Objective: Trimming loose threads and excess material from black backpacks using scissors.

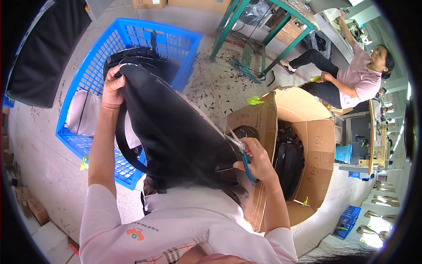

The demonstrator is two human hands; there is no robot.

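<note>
A large black fabric piece (171, 119), seemingly part of a bag, stretches across in front of my body. My left hand (113, 88) grips its upper corner, fingers closed on the edge. Lower right, my right hand (261, 163) holds scissors (248, 169) with blue handles. Their metal blades are slightly apart at the right edge of the black fabric, where a pale seam runs. A black strap loops down from the fabric's left side. The fabric's lower end rests against my lap and shirt.
A blue plastic basket (182, 37) with black and pale pieces stands front left. On my right, an open cardboard box (318, 145) holds black bags. Beyond are a green-framed table (263, 39) and a seated co-worker (358, 79). Dark scraps litter the floor.
</note>
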